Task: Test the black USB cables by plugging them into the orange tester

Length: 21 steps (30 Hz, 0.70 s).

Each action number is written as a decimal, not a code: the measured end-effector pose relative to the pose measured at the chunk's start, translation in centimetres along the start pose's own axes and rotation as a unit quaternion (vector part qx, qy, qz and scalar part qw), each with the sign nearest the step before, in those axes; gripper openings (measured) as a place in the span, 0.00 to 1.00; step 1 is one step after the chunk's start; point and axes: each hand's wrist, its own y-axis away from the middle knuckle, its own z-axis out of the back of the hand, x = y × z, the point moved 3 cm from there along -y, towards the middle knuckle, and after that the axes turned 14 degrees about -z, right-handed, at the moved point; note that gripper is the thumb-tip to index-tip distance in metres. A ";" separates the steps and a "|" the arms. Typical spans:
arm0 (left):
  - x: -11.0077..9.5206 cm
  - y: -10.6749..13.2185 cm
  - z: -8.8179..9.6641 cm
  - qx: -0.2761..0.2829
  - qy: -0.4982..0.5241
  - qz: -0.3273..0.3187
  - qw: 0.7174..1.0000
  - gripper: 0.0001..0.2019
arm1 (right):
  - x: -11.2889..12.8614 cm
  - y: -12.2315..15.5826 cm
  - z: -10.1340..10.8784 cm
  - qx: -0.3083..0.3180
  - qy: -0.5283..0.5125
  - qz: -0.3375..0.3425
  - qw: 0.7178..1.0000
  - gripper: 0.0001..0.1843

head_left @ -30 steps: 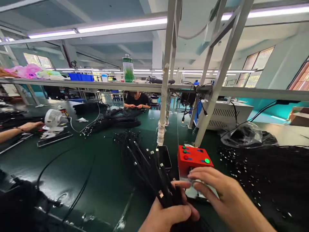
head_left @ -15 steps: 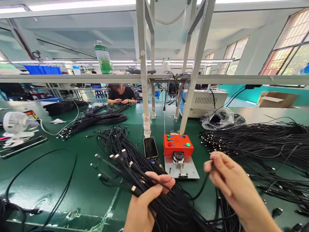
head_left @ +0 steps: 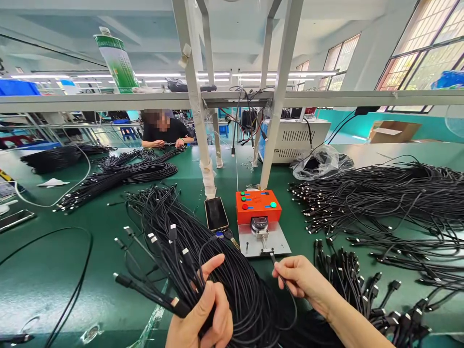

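My left hand (head_left: pixel 203 314) is closed round a bunch of black USB cables (head_left: pixel 177 263), whose metal-tipped plugs fan out to the upper left; its index finger points up. My right hand (head_left: pixel 306 280) pinches one black USB cable (head_left: pixel 274 261) just behind its plug. That plug is at the front edge of a metal plate (head_left: pixel 281 244); whether it is inserted in the small block there I cannot tell. On the plate sits a round digital gauge (head_left: pixel 259 223), in front of an orange box (head_left: pixel 258 199) with green and red buttons.
A phone (head_left: pixel 216 214) lies left of the orange box. Piles of black cables (head_left: pixel 384 198) cover the right side, and more cables (head_left: pixel 137 174) lie at back left. Shelf posts (head_left: pixel 273 121) rise behind the box. A co-worker (head_left: pixel 165 130) sits across the table.
My right hand has moved left and down, bringing the cable's plug to the plate's front edge. My left hand has shifted slightly left with its cables. The camera view has turned right and down.
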 end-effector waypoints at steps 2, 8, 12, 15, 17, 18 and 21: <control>0.0 0.1 -0.1 0.004 -0.006 -0.002 1.000 0.17 | -0.1 -0.4 -0.1 -0.005 0.013 -0.007 1.000 0.21; 0.0 0.0 -0.2 0.022 -0.003 0.015 1.000 0.18 | 0.6 -0.6 -0.2 -0.028 0.039 -0.012 0.999 0.20; 0.0 0.0 0.0 0.018 -0.002 0.021 1.000 0.19 | 0.6 -0.9 -0.4 -0.043 0.044 -0.002 0.998 0.18; -0.1 0.1 -0.2 0.022 -0.006 0.018 1.000 0.18 | 0.7 -1.3 -0.6 -0.059 0.038 0.001 0.998 0.16; -0.1 0.2 -0.3 0.025 -0.007 0.015 1.000 0.18 | 0.8 -1.6 -0.8 -0.073 0.030 -0.007 0.997 0.15; -0.2 0.2 -0.3 0.025 -0.006 0.010 1.000 0.17 | 0.8 -1.8 -0.8 -0.078 0.025 -0.014 0.997 0.14; -0.1 0.1 -0.2 0.037 0.004 -0.019 0.999 0.16 | 0.8 -2.2 -1.0 -0.077 0.010 -0.024 0.997 0.13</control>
